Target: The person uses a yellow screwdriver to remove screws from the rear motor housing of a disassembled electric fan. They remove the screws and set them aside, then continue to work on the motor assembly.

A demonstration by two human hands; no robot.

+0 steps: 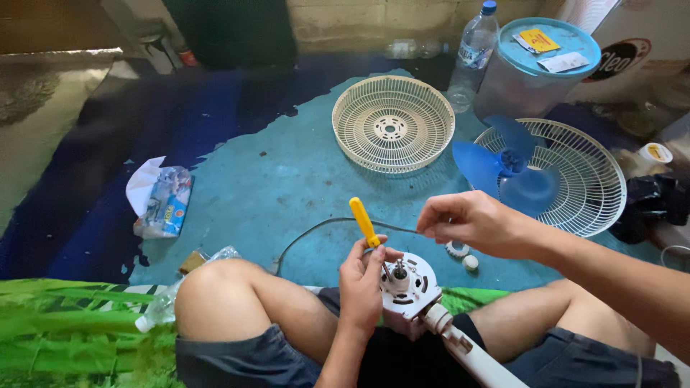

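Left hand (363,284) is curled shut low between the knees (right hand (471,223) pinches above).

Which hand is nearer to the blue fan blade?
Right. The right hand is raised just below and left of the blue fan blade, which lies on a white grille. The left hand sits lower, on the motor housing, holding a yellow-handled screwdriver.

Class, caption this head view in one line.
Left hand holds a yellow screwdriver at a fan motor; right hand hovers above.
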